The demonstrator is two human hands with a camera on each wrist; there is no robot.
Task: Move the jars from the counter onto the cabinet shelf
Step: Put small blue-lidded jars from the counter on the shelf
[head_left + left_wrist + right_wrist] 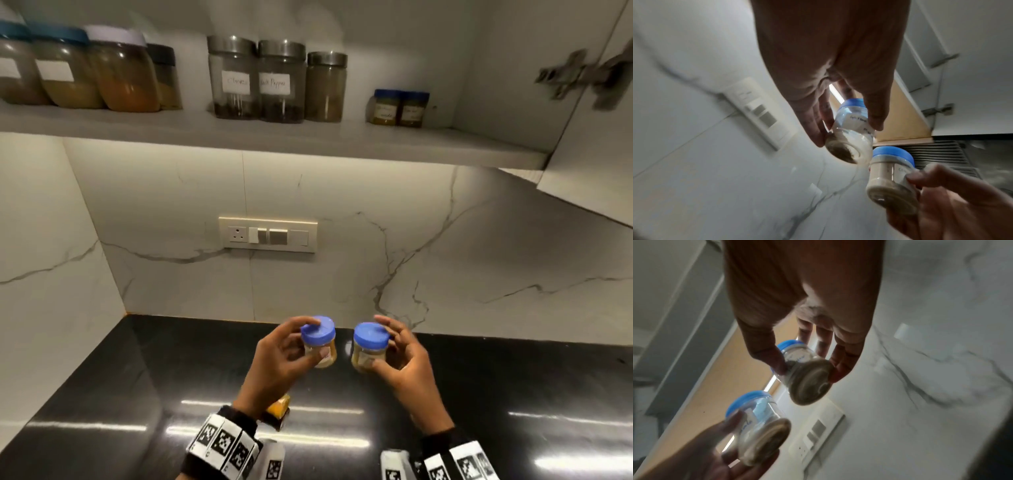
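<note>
My left hand (284, 356) grips a small blue-lidded jar (319, 342) of pale powder, held above the black counter (137, 394). My right hand (400, 359) grips a second blue-lidded jar (369, 347) beside it, a small gap apart. In the left wrist view the left jar (851, 129) sits between thumb and fingers, with the right jar (892, 180) below it. In the right wrist view the right jar (805, 373) is pinched at its base and the left jar (758, 426) lies lower left. The cabinet shelf (308, 140) runs overhead.
The shelf holds large jars (113, 72) at left, steel-lidded jars (274, 82) in the middle and two small blue-lidded jars (399, 108) at right, with bare shelf beyond them. An open cabinet door (589, 137) hangs at right. A yellow-filled jar (279, 407) sits under my left wrist.
</note>
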